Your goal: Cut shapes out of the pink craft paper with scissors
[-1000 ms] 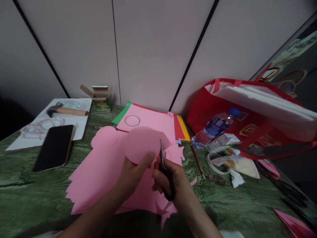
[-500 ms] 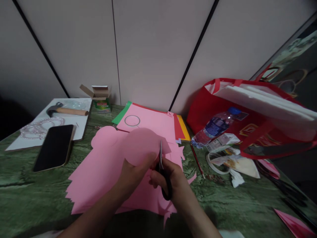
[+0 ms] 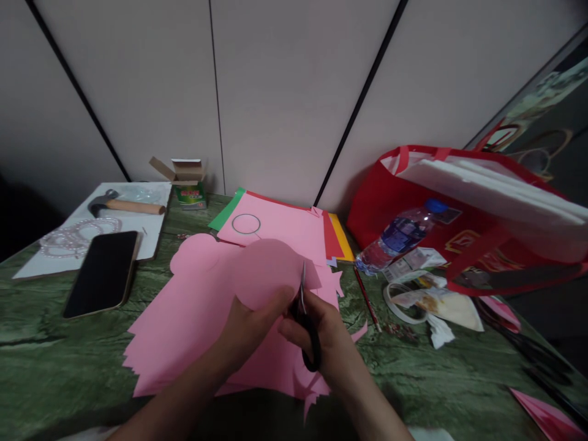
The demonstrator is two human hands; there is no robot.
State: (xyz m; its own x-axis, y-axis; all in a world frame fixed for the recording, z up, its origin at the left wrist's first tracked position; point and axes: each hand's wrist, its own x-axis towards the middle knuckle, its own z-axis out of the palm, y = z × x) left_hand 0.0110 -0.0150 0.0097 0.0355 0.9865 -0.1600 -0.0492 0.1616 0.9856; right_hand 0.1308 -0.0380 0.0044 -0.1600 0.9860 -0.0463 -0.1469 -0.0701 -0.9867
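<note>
My left hand (image 3: 255,321) pinches a rounded piece of pink paper (image 3: 266,269) by its lower edge. The black-handled scissors (image 3: 309,334) sit in my right hand (image 3: 326,324), fingers wrapped through the loops. Their blades point away from me and lie at the right edge of the rounded piece, where an angular flap of the same paper sticks out. Beneath both hands spread more pink paper sheets (image 3: 184,343) with jagged left edges. Pink paper circles (image 3: 195,254) rest on the upper left of these sheets.
Behind lie stacked coloured sheets (image 3: 285,217) with a thin ring (image 3: 246,224) on top. At left are a phone (image 3: 101,274), a hammer (image 3: 133,207) and a small box (image 3: 189,190). At right stand a bottle (image 3: 397,239), a red bag (image 3: 367,190), tape (image 3: 404,309) and a pencil (image 3: 366,299).
Both hands, the rounded pink piece and the scissors have shifted slightly right. The blades look closer together than before. The view itself has moved very little.
</note>
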